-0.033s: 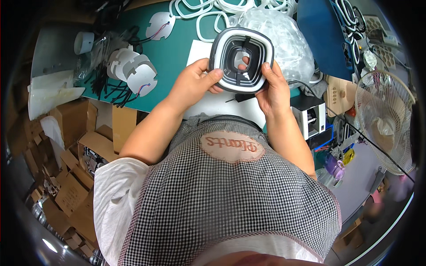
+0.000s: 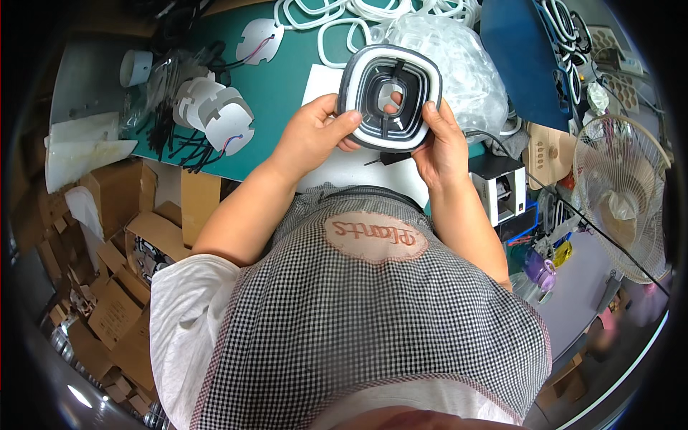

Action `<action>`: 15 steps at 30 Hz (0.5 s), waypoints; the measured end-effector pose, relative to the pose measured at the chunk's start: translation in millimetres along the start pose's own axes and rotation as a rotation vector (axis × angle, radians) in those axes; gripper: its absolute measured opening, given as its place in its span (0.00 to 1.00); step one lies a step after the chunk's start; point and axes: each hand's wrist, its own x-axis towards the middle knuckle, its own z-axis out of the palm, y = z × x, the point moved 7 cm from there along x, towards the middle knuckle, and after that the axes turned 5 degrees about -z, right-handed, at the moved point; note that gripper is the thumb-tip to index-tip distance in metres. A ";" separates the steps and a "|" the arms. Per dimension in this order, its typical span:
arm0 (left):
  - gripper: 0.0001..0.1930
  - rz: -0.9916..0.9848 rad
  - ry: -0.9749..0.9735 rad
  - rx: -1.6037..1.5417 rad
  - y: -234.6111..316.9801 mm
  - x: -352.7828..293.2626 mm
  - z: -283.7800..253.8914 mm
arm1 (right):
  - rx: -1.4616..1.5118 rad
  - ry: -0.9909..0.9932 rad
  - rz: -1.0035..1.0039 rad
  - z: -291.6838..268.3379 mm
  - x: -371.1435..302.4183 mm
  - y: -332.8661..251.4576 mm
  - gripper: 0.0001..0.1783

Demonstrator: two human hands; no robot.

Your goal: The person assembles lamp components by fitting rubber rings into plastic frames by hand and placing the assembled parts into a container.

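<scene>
Between my two hands is a rounded-square lamp-like housing (image 2: pixel 349 82), dark grey outside, with a white ring around its front and stepped black walls inside. My left hand (image 2: pixel 322 129) grips its left side, thumb on the near left corner and fingers behind. On the right edge my right hand (image 2: pixel 443 140) is closed, thumb on the front, its other fingers partly hidden behind. Fingertips show through the opening in the middle of the housing. Below it lies a white sheet (image 2: pixel 337 170) on the green table mat (image 2: pixel 290 79). A small black piece (image 2: pixel 394 158) shows under the housing's near edge.
White rings (image 2: pixel 342 39) and a clear plastic bag (image 2: pixel 466 64) lie behind the housing. White plates with wires (image 2: pixel 228 129) sit at left, beside black cables (image 2: pixel 193 150). A blue bin (image 2: pixel 527 64), a small machine (image 2: pixel 502 193) and a fan (image 2: pixel 620 193) stand right; cardboard boxes (image 2: pixel 118 193) lower left.
</scene>
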 end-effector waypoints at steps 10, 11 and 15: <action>0.18 0.388 0.212 0.057 22.6 13.1 -9.8 | -0.145 -0.063 -0.003 7.3 -4.5 -1.2 0.18; 0.20 0.368 0.190 0.100 35.0 13.0 -7.4 | -0.156 -0.080 0.025 11.4 -10.2 2.3 0.19; 0.18 0.200 0.153 0.152 41.6 18.8 -10.3 | -0.146 -0.112 0.055 17.3 -19.5 10.3 0.20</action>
